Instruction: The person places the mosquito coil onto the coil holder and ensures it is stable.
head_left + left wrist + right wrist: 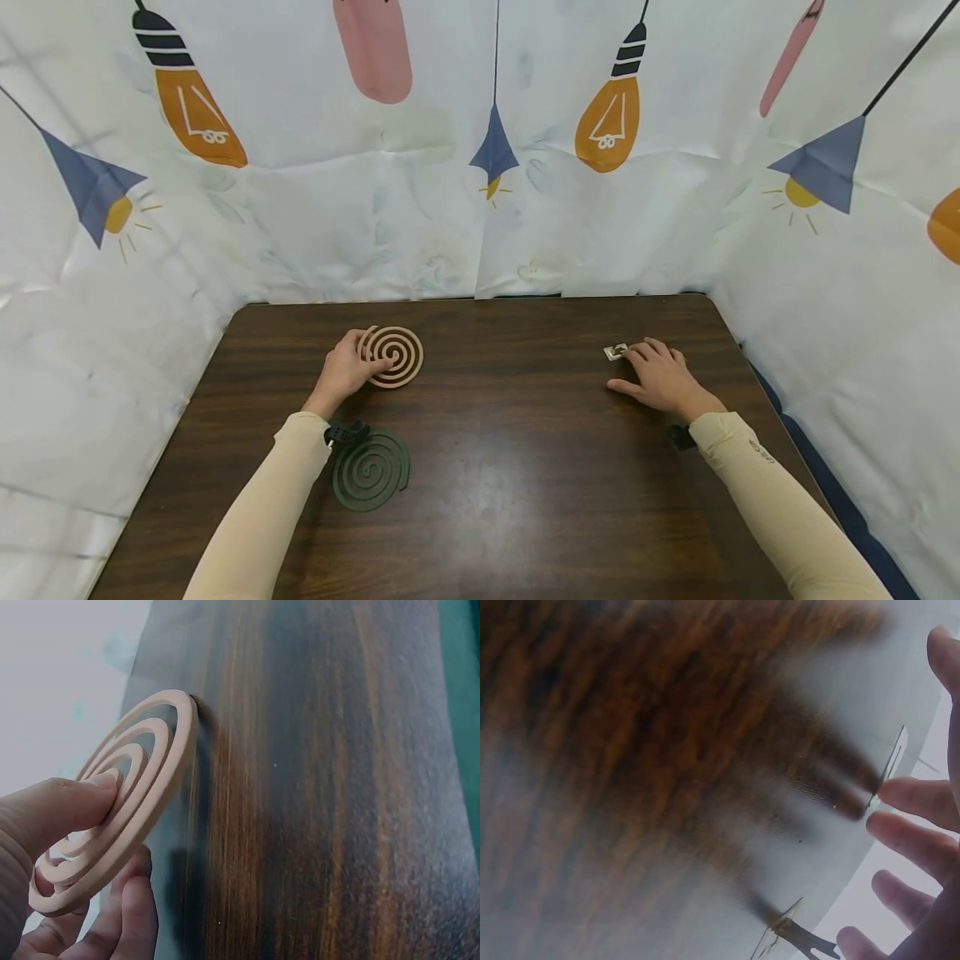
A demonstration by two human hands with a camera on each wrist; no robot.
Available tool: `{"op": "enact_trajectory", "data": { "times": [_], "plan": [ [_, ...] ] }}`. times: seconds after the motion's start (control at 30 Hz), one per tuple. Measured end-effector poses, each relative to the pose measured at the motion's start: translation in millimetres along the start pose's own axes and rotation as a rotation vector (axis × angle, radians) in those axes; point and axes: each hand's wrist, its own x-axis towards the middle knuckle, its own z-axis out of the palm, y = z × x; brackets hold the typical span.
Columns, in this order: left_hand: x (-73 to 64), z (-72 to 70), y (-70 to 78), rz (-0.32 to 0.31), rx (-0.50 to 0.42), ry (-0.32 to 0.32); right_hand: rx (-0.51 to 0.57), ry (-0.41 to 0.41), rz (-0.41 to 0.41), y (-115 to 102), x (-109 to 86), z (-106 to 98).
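Head: left hand (pixel 347 368) pinches tan coil (pixel 406 357), far left of table (pixel 517 400); green coil (pixel 371 472) nearer the body. Right hand (pixel 662 379) spread, fingertip at metal stand (pixel 613 352), far right.

Left wrist: tan coil tilted, thumb above.

Right wrist: gripping nothing; second stand (pixel 801 937) near little finger.

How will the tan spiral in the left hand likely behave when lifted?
The tan spiral seems stiff: tilted in the left hand, it shows no obvious sag. It's probably light, being a slim band with open gaps. Those thin turns may snap if squeezed.
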Motion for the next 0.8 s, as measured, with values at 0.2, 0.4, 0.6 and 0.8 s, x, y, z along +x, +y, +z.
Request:
{"op": "enact_trajectory", "data": {
  "times": [0.2,0.4,0.6,0.8],
  "plan": [
    [-0.3,1.1,-2.0,0.018,-0.005,-0.004,0.005,0.022,-0.026,-3,-3.7,2],
    [-1.8,3.3,-1.8,0.018,-0.026,-0.012,0.05,0.012,-0.018,-9,-7.2,7],
    [-3.0,5.3,-1.3,0.025,-0.035,-0.008,0.092,0.002,0.005,-17,-10.3,9],
    [-5.0,7.2,0.4,0.041,-0.061,-0.006,0.139,-0.006,0.032,-28,-12.7,9]
  ]
}}
